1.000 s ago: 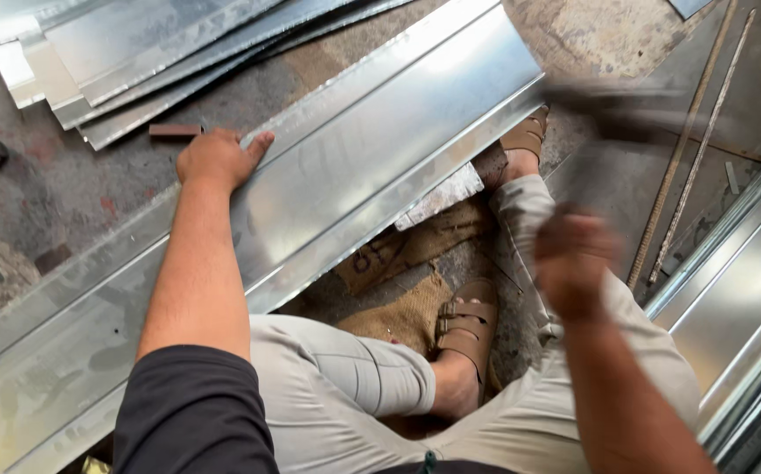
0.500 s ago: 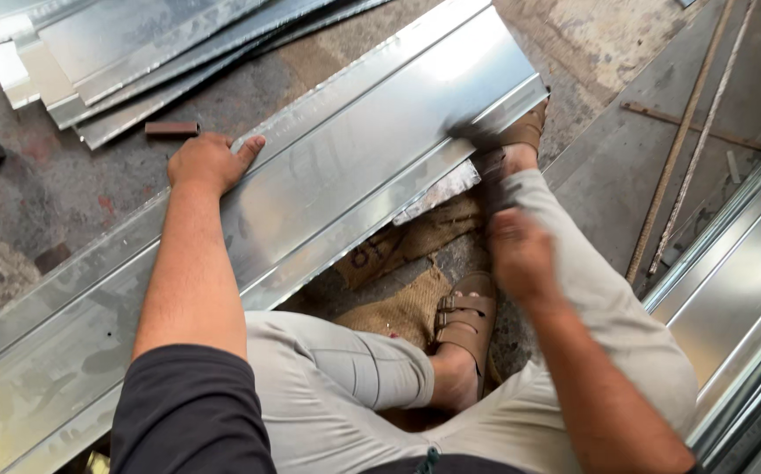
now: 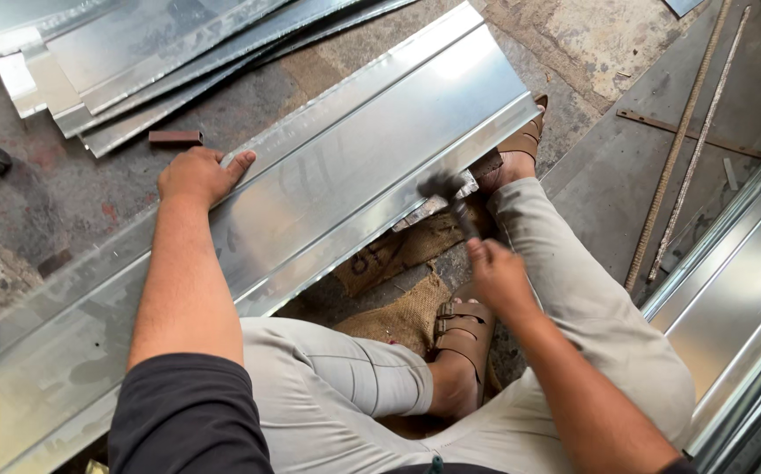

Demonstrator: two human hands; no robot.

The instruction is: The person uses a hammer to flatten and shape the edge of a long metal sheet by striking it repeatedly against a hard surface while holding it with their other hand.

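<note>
Long galvanized sheet-metal panel [image 3: 310, 202], shiny grey, folded edges, lying diagonally across rough concrete floor [image 3: 47, 193]. Left hand [image 3: 196, 174] flat, fingers spread, pressing its far edge. Right hand [image 3: 499, 276] closed around blurred hammer [image 3: 447, 195], head at panel's near flange. Burlap sacking [image 3: 398, 307] beneath.

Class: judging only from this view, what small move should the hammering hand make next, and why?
Probably lift the hammer for another blow: its blurred head sits at the metal sheet's folded near edge, the right hand grips the handle, and the left hand presses the sheet flat.
</note>
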